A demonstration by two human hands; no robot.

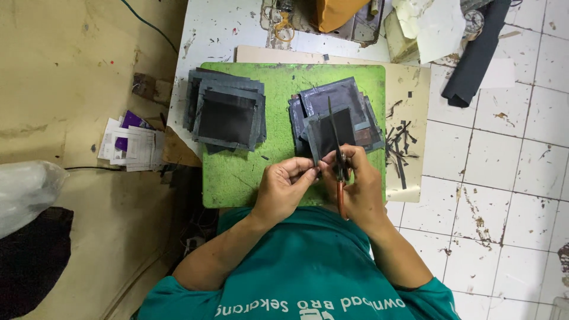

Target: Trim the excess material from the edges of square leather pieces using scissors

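Observation:
My right hand (359, 186) grips a pair of scissors (336, 148) with orange handles, blades pointing away from me over a dark square piece of leather-like material (329, 131). My left hand (286, 185) pinches the near edge of that same piece. Under it lies a stack of dark pieces (341, 104) on the right side of a green cutting mat (237, 172). A second stack of dark square pieces (225, 112) rests on the mat's left side, away from both hands.
Thin dark offcut strips (400, 148) lie on a beige board (415, 95) right of the mat. A dark cloth (474, 56), papers and clutter sit at the far edge of the white tiled surface. Paper slips (127, 142) and a plastic bag (26, 192) lie left.

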